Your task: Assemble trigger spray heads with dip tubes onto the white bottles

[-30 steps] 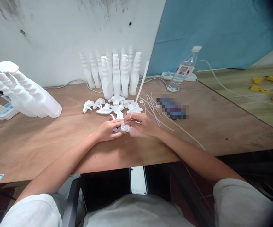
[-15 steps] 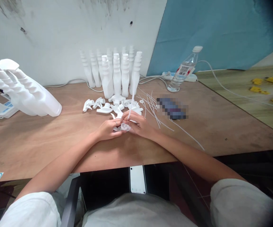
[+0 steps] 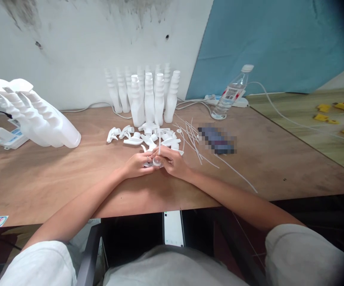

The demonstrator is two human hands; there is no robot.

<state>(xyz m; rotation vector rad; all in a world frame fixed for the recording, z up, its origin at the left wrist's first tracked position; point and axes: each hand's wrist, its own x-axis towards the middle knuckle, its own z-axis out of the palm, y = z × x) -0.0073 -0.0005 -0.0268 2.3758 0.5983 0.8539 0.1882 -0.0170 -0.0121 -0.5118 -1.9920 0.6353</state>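
Centrally, just past the near edge of the wooden table (image 3: 70, 174), both hands are seen pressed together. The left hand (image 3: 138, 165) is closed around a small white spray-trigger head (image 3: 155, 162), pinned low against the tabletop. The right hand (image 3: 172, 161) meets it from 3 o'clock, fingers narrowed in a pinch on a thin white dip tube (image 3: 159, 143) that stands nearly upright from the trigger head toward 12 o'clock; only a short length shows above the fingers.

At 12 o'clock from the hands, a loose heap of white trigger heads (image 3: 143, 135) is spread on the table. Beyond it, against the white wall, a cluster of upright white bottles (image 3: 148, 97) is noted, uncapped. At 1 to 2 o'clock, spare dip tubes (image 3: 194, 139) lie scattered, with a blurred dark object (image 3: 218, 139) just beside them. Farther toward 2 o'clock, a clear water bottle (image 3: 231, 93) is seen, touching a white power strip (image 3: 239, 102).

At 10 o'clock, well apart, a stack of white bottles (image 3: 31, 115) lies on its side, a small white box (image 3: 6, 137) with black cables behind it. At 6 o'clock, below the table edge, a phone (image 3: 173, 228) is visible.
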